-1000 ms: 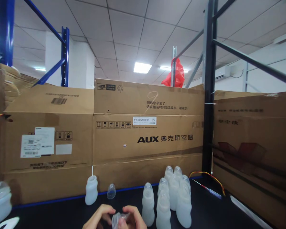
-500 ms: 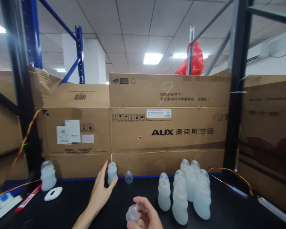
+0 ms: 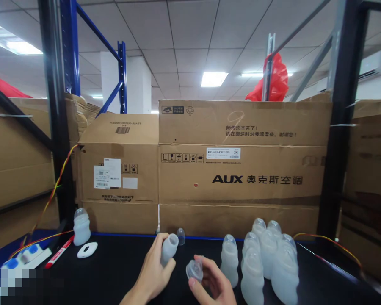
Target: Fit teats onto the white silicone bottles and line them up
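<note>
Seven capped bottles (image 3: 268,258) stand clustered at right, one more (image 3: 81,226) far left, one uncapped bottle (image 3: 169,250) (held), two loose caps (image 3: 180,236), one red marker (image 3: 59,251).

Bright, even light from the ceiling panel (image 3: 213,79) at 12 o'clock, with a second strip (image 3: 17,46) blown out at 10. Soft shadows only; my black bench (image 3: 114,271) stays dark with a faint sheen. Wide-angle bend: the rack posts (image 3: 55,118) lean at 9 and 3. My hands at 6 are slightly soft. Pixelated patch (image 3: 6,288) at 8.
</note>
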{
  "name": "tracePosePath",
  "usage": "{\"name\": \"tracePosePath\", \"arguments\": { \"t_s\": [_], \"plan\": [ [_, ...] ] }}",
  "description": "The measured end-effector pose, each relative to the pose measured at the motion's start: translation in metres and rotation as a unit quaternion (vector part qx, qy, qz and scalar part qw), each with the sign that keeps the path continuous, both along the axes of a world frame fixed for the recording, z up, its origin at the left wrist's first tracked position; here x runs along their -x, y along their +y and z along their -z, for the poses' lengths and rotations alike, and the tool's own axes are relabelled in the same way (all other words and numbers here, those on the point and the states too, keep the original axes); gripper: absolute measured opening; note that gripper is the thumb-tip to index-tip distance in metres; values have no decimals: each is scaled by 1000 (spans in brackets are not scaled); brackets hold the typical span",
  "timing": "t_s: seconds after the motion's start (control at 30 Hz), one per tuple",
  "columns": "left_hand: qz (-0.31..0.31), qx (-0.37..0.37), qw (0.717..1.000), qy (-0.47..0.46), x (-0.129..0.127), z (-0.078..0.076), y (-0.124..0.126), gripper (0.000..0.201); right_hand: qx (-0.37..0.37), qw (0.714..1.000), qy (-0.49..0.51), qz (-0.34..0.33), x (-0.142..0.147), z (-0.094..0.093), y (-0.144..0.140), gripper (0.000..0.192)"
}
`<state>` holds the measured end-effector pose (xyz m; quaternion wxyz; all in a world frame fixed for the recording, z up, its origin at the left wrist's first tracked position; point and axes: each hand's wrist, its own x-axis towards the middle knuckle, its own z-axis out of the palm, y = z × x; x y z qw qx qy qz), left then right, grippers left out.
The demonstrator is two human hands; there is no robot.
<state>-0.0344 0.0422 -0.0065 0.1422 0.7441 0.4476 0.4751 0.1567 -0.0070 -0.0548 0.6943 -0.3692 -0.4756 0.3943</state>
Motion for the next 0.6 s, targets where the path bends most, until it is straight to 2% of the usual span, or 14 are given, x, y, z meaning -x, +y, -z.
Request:
{"name": "tracePosePath", "arguments": {
  "t_s": [0.13,0.23,0.3,0.37,0.47,0.6],
  "plan": [
    [45,-32,998,41,-18,-1,-24,40,-18,999,-42,29,-14,-6,1,75],
    [72,-85,988,109,-30,-4,-36,32,-22,999,-41,-3,-18,-6,0,76],
    [73,-118,981,135,-34,-6,-41,20,-19,999,-43,-19,-17,-6,-1,74],
    [61,-138,979,138,-36,-7,-43,16,-18,998,-52,-27,-17,-7,-2,75],
    [53,-129,981,132,-36,-5,-45,18,-24,996,-77,-47,-21,-12,-5,74],
    [32,-56,989,132,-37,-5,-48,14,-32,983,-138,-119,-32,-18,-8,69]
  ]
}}
